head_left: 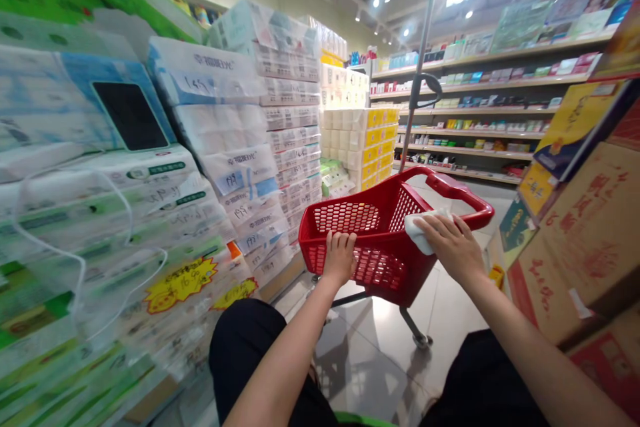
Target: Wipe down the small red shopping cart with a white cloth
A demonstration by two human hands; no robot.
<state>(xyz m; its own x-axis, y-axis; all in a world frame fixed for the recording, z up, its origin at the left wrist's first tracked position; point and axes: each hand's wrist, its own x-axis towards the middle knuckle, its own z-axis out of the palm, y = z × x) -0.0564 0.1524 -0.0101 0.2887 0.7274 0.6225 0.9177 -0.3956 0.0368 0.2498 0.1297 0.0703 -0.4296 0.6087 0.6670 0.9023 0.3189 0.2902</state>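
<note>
A red shopping cart with a perforated basket stands on the tiled floor in front of me. My left hand grips the near rim of its basket, fingers bent over the edge. My right hand presses a white cloth against the cart's rim, close to where the red handle joins. The cloth is bunched under the fingers and partly hidden by them. The inside of the basket shows only in part.
Stacked tissue packs rise on the left, with a phone and a white cable on them. Cardboard boxes are piled at the right. A metal pole stands behind the cart, before stocked shelves.
</note>
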